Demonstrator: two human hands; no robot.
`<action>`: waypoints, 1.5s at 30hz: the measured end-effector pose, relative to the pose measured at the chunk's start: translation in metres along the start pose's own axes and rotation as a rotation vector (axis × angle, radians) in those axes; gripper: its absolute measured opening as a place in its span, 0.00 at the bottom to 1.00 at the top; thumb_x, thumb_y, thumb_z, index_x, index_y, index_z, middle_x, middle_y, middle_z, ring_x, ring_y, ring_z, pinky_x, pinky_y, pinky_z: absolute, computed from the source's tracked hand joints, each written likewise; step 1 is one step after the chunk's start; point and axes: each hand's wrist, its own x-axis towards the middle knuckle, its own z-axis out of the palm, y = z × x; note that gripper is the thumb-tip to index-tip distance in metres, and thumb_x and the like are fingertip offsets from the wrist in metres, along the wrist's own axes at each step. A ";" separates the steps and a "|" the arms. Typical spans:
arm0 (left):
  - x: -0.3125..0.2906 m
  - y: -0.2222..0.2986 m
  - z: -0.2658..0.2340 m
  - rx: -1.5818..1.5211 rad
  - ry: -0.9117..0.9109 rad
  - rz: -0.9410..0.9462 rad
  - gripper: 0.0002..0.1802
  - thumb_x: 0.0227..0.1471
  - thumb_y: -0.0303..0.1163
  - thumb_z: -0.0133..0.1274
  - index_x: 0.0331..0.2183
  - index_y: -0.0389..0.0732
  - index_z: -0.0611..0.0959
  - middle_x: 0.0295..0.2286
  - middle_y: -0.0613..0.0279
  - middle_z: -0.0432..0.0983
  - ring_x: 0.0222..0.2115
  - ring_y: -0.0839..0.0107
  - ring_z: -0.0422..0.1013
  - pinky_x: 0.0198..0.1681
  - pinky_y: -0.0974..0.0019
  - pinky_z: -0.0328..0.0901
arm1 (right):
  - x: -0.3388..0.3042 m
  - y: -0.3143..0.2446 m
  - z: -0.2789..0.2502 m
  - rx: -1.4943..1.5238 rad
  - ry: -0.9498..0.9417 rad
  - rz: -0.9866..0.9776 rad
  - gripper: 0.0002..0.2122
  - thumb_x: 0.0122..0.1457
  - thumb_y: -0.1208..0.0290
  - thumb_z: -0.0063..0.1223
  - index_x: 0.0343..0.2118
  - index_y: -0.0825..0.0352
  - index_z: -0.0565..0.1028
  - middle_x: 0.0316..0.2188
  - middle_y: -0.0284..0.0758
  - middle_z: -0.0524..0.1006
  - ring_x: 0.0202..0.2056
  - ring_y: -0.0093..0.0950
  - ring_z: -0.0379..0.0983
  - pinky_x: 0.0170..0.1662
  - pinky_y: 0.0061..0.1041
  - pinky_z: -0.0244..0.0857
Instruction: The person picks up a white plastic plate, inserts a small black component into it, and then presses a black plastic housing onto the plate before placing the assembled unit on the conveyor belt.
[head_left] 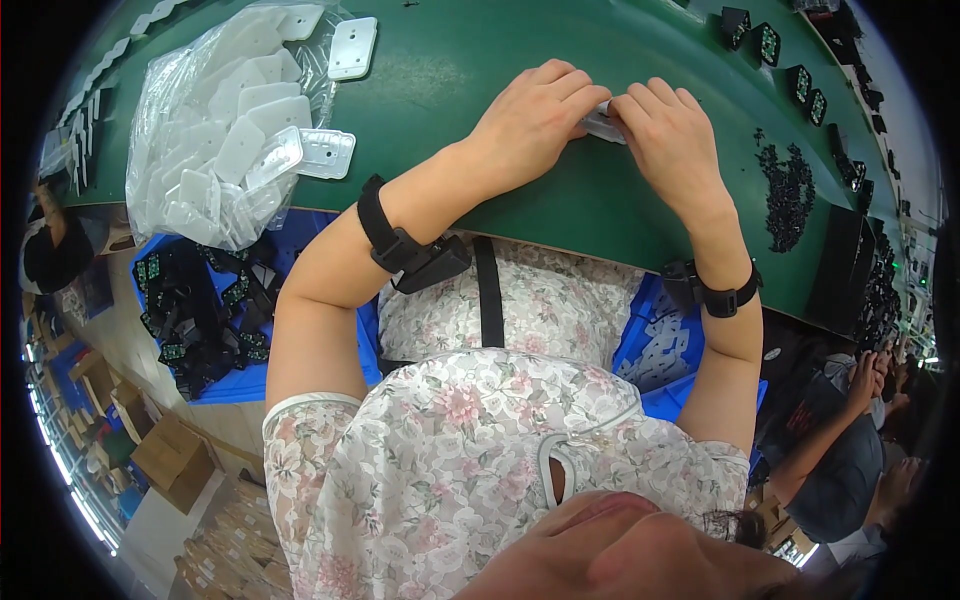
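Shiny, pale plastic piece (604,126), pinched
Left hand (535,115) and right hand (668,135), fingers nearly closed, grip it inside the near edge of the green desk (440,65).

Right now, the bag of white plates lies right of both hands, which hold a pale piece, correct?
No, left: the head view shows the bag of white plates left of the left hand and right hand, which hold a pale piece.

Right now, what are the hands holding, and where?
A whitish piece, partly hidden by fingers: the left hand holds its left side, the right hand its right side.
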 end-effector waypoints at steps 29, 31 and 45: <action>0.002 0.000 -0.001 -0.015 -0.014 -0.008 0.20 0.39 0.25 0.58 0.40 0.40 0.75 0.35 0.62 0.71 0.42 0.62 0.66 0.46 0.61 0.62 | -0.007 0.005 -0.023 0.130 0.023 0.143 0.10 0.51 0.73 0.53 0.37 0.60 0.76 0.27 0.31 0.71 0.30 0.31 0.69 0.31 0.28 0.63; 0.001 -0.001 -0.002 -0.015 -0.025 0.001 0.21 0.39 0.25 0.58 0.41 0.40 0.75 0.35 0.62 0.71 0.42 0.62 0.66 0.45 0.61 0.62 | -0.014 0.010 -0.029 0.132 0.081 0.189 0.10 0.52 0.72 0.53 0.38 0.60 0.76 0.29 0.32 0.72 0.31 0.31 0.69 0.32 0.27 0.63; 0.000 -0.005 -0.007 -0.208 0.027 -0.079 0.25 0.40 0.20 0.55 0.45 0.39 0.73 0.42 0.56 0.71 0.46 0.57 0.65 0.49 0.59 0.61 | -0.048 0.009 -0.033 0.468 0.043 0.495 0.16 0.50 0.79 0.56 0.43 0.68 0.72 0.39 0.40 0.74 0.42 0.35 0.71 0.46 0.28 0.64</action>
